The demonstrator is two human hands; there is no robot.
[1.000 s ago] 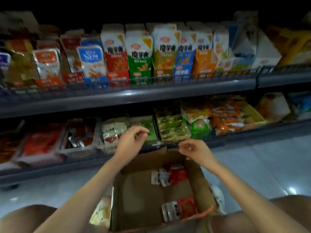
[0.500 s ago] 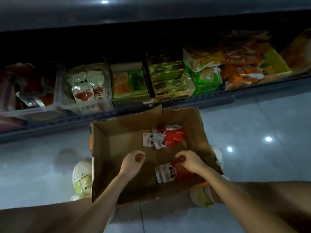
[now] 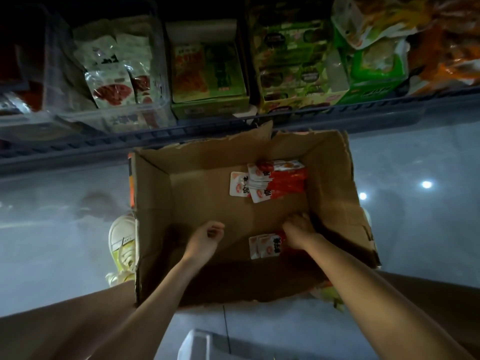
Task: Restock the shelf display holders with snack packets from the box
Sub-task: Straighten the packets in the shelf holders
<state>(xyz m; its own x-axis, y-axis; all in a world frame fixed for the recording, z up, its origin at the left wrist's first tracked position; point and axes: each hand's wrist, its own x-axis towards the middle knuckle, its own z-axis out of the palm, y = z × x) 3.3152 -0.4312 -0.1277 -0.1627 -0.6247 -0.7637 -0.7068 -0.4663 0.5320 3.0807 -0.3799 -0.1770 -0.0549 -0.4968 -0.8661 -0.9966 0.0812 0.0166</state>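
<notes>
Glossy grey floor tiles [image 3: 415, 242] caught two ceiling-light reflections on the right, and right in the middle of it sat the torn-edged cardboard box [image 3: 155, 203], open-topped, pushed up against the dark shelf rail [image 3: 181, 132]. Inside, up at the far wall, lay the far stack of packets [image 3: 275, 181], white ends fanned to the left, red bodies to the right, bold black characters on them too blurred to read. Down at the near side, the near bundle of packets [image 3: 265, 246] showed the same white-and-red print with an orange-red round logo. And the right hand [image 3: 298, 227] was down on it, fingers curled over the red end, grasping that bundle. The left hand [image 3: 205, 237] hovered beside it inside the box, fingers loosely curled, holding nothing at all. Up on the shelf, a clear holder [image 3: 153, 110] carried white packets with red pictures, a green display carton [image 3: 207, 74] stood next to it, then a carton of dark-labelled green packets [image 3: 293, 74], none of the print legible. Left of the box, a pale shoe [image 3: 123, 240] showed a small tag starting "CAN", the rest unclear.
</notes>
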